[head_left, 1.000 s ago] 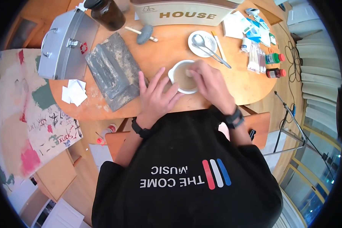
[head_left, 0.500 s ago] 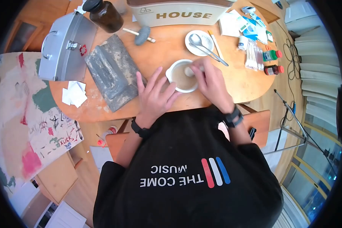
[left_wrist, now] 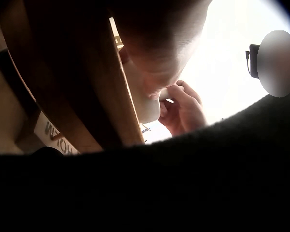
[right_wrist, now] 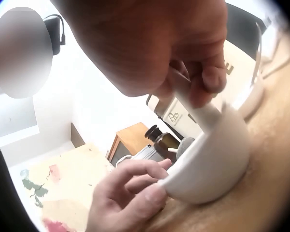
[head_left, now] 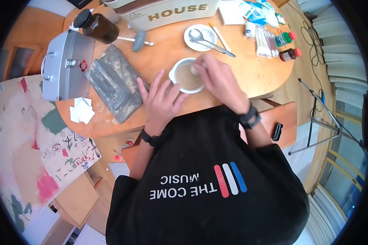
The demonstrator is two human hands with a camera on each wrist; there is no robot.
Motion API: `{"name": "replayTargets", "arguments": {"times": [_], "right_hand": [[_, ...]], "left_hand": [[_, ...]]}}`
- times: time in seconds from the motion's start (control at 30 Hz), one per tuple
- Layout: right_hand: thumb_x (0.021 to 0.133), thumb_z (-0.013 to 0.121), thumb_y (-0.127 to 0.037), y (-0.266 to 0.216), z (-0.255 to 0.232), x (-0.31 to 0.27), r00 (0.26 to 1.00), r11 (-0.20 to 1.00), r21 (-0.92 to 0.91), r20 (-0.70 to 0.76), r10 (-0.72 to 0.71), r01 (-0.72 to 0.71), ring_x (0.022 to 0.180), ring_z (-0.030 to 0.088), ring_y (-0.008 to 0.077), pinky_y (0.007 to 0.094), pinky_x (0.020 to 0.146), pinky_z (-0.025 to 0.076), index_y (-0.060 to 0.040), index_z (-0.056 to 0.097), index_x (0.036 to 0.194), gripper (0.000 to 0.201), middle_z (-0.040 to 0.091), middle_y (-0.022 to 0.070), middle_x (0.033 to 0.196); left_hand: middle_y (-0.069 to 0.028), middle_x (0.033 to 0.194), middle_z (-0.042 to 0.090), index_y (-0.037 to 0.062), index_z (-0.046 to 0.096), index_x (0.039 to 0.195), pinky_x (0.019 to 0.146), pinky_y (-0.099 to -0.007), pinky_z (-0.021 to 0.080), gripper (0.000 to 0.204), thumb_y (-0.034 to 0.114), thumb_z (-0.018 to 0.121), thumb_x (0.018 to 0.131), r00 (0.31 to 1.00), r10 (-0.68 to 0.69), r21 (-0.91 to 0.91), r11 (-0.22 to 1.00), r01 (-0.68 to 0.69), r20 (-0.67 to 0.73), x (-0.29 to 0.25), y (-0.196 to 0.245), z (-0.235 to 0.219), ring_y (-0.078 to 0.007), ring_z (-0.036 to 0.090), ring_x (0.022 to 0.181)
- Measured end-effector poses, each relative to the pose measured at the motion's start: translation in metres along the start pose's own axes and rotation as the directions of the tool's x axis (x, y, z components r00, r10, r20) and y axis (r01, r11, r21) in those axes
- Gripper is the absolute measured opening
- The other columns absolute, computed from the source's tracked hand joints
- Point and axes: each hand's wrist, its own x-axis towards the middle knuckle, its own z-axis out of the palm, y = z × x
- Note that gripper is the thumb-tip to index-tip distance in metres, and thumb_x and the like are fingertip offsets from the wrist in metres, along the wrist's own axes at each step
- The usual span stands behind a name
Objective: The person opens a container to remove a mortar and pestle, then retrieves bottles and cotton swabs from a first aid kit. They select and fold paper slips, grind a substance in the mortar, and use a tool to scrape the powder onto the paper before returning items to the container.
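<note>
A white mortar (head_left: pixel 172 75) with a small pouring lip stands near the table's front edge, a cloudy tan liquid (head_left: pixel 187 81) inside it. My right hand (head_left: pixel 221 80) grips the top of a white pestle (right_wrist: pixel 208 116), which leans in the mortar by its right side; the pestle's lower end is hidden in the right wrist view. With thumb and nearest fingers, my left hand (head_left: pixel 158 105) holds the mortar's left side at the rim, the other fingers spread out. The right wrist view shows that thumb (right_wrist: pixel 153 194) against the mortar's edge.
Left of the mortar lies a dusty grey stone slab (head_left: pixel 114 83), with a metal case (head_left: pixel 69 65) beyond. A saucer with spoons (head_left: pixel 191 44) sits behind the mortar. Swabs (head_left: pixel 266 43) and small bottles (head_left: pixel 288 54) stand right. At the back are a brown jar (head_left: pixel 100 28) and a "HOUSE" box (head_left: pixel 171 14).
The head view has turned, so the table's things sit further left. Both hands keep their hold, and the pestle has shifted slightly within the mortar.
</note>
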Motion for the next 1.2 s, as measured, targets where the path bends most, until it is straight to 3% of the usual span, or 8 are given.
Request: {"name": "replayTargets", "arguments": {"times": [0.03,0.07,0.2,0.3,0.5,0.9,1.0,1.2], "right_hand": [[0.097,0.062,-0.009,0.003,0.003,0.004,0.998,1.0,0.002,-0.062,-0.014,0.014,0.081,0.066,0.0461,0.0522,0.067,0.052,-0.0015,0.053,0.105,0.014,0.065,0.0231,0.088],[0.097,0.065,-0.008,0.0,0.008,0.003,0.999,0.992,0.117,-0.007,0.048,-0.047,0.081,0.069,0.0384,0.0427,0.07,0.055,-0.0029,0.06,0.104,0.01,0.069,0.0194,0.089],[0.097,0.065,-0.006,-0.012,0.004,0.002,0.993,0.994,0.064,-0.078,-0.088,0.093,0.079,0.069,0.0379,0.0404,0.068,0.055,-0.002,0.06,0.103,0.008,0.069,0.0185,0.089],[0.098,0.064,-0.005,-0.003,0.017,0.005,0.994,0.994,-0.007,-0.004,-0.114,0.113,0.08,0.07,0.0386,0.0399,0.069,0.056,-0.0016,0.06,0.104,0.008,0.07,0.0178,0.091],[0.098,0.063,-0.008,-0.011,0.022,0.004,0.998,0.985,0.169,-0.061,-0.026,0.036,0.072,0.064,0.0438,0.0494,0.062,0.05,-0.0012,0.054,0.097,0.011,0.064,0.0207,0.081],[0.098,0.063,-0.007,-0.031,0.01,-0.007,0.999,0.997,0.069,0.027,0.028,-0.03,0.073,0.067,0.0428,0.0475,0.061,0.053,-0.0017,0.052,0.098,0.012,0.065,0.0204,0.079],[0.097,0.064,-0.006,-0.024,0.01,-0.005,0.992,0.999,-0.006,0.12,-0.046,0.047,0.072,0.068,0.0416,0.0462,0.061,0.053,-0.0016,0.053,0.099,0.012,0.066,0.0203,0.08],[0.095,0.065,-0.005,-0.026,-0.002,-0.008,0.998,0.999,-0.053,0.058,0.003,0.0,0.071,0.068,0.0403,0.0449,0.06,0.053,-0.0013,0.054,0.099,0.012,0.068,0.0197,0.081]], "left_hand": [[-0.0043,0.108,0.07,0.0174,0.074,0.1,0.121,-0.0714,0.012,0.029,0.038,0.082,0.081,1.0,0.004,0.0,1.0,-0.004,-0.018,0.002,0.001,0.004,-0.0295,0.06,0.131],[-0.0042,0.109,0.07,0.0173,0.074,0.1,0.121,-0.0713,0.012,0.029,0.038,0.082,0.081,1.0,0.002,-0.003,1.0,-0.002,-0.003,0.003,0.004,0.004,-0.0294,0.06,0.131],[-0.004,0.11,0.071,0.0169,0.074,0.1,0.121,-0.0713,0.012,0.029,0.036,0.083,0.08,1.0,-0.005,0.012,1.0,0.005,0.024,0.0,0.001,-0.003,-0.0295,0.06,0.131],[-0.0041,0.111,0.071,0.0166,0.074,0.1,0.121,-0.0713,0.012,0.029,0.035,0.083,0.08,1.0,-0.004,-0.005,1.0,0.004,0.013,0.001,0.002,0.001,-0.0298,0.06,0.131],[-0.0041,0.112,0.073,0.0124,0.075,0.099,0.122,-0.0673,0.012,0.03,0.029,0.084,0.077,1.0,-0.021,-0.045,0.999,0.021,-0.014,0.003,0.003,-0.003,-0.0299,0.06,0.13],[-0.0043,0.107,0.071,0.0141,0.076,0.098,0.121,-0.0693,0.015,0.03,0.036,0.083,0.078,0.998,-0.04,-0.047,0.998,0.037,-0.046,0.002,0.002,-0.003,-0.0298,0.06,0.129],[-0.0043,0.105,0.071,0.0142,0.076,0.098,0.121,-0.0693,0.015,0.03,0.037,0.082,0.079,0.998,-0.034,-0.047,0.998,0.031,-0.058,0.001,0.004,-0.002,-0.0298,0.06,0.129],[-0.0042,0.103,0.069,0.0149,0.075,0.096,0.12,-0.0685,0.017,0.03,0.037,0.084,0.078,0.995,-0.03,-0.066,0.998,0.024,-0.091,0.004,0.001,-0.001,-0.03,0.061,0.128]]}}
